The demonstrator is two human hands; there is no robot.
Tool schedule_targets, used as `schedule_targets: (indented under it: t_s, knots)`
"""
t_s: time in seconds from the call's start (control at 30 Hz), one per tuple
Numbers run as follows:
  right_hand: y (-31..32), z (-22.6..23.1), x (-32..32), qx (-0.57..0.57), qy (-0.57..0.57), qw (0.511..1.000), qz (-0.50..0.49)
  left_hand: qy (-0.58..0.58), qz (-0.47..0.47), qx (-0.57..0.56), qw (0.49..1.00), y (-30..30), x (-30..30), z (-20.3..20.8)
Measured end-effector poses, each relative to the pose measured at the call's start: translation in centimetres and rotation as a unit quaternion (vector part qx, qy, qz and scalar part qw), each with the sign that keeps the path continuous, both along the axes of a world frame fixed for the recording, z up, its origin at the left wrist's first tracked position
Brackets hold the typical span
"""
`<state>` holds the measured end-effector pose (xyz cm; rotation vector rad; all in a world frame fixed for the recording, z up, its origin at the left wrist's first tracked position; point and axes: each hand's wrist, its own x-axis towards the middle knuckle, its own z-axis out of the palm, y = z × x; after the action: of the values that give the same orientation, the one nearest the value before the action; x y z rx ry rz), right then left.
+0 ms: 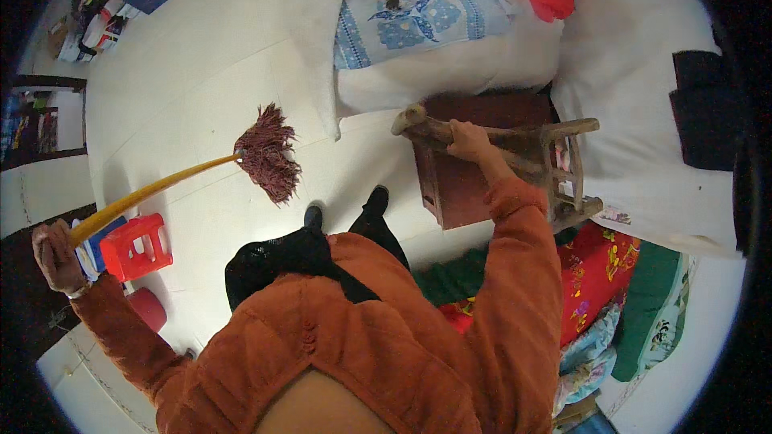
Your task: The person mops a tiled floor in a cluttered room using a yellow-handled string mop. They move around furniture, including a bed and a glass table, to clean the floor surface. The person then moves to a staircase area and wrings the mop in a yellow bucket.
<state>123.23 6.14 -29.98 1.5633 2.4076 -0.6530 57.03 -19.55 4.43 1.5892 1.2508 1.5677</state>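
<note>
Gripped mop w/ L hand at far L of frame, clamped round its yellow handle, w/ dark-red strands fanned over white floor L of ctr. Held wooden stool R of ctr w/ R hand clamped on its rail, over brown furniture pc; couldn't tell if touching it. Stood in dark shoes near ctr, w/ red plastic stool lower L.
</note>
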Motion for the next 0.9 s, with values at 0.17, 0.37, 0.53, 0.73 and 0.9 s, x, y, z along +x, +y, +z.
schedule_targets:
  t_s: [0.17,0.37,0.53,0.73,0.9]
  knots:
    - [-2.2,-1.4,-2.0,0.181,-0.065,0.981,-0.033,0.054,0.078,0.047,0.994,-4.1,-1.1,-0.4]
    - [-12.0,-0.1,-18.0,0.273,0.223,0.93,-0.099,0.131,0.135,0.121,0.975,-8.8,-2.0,-0.9]
    - [-23.9,0.1,-41.3,0.083,0.507,0.845,0.148,0.058,-0.02,0.115,0.991,-12.3,-0.2,-2.2]
    - [-33.1,-8.4,-60.4,-0.013,0.643,0.758,0.11,0.04,-0.207,0.023,0.977,-17.4,4.3,-2.6]
    - [-36.4,-2.4,-65.0,0.064,0.604,0.794,0.04,0.021,-0.242,0.066,0.968,-22.0,-3.8,2.7]
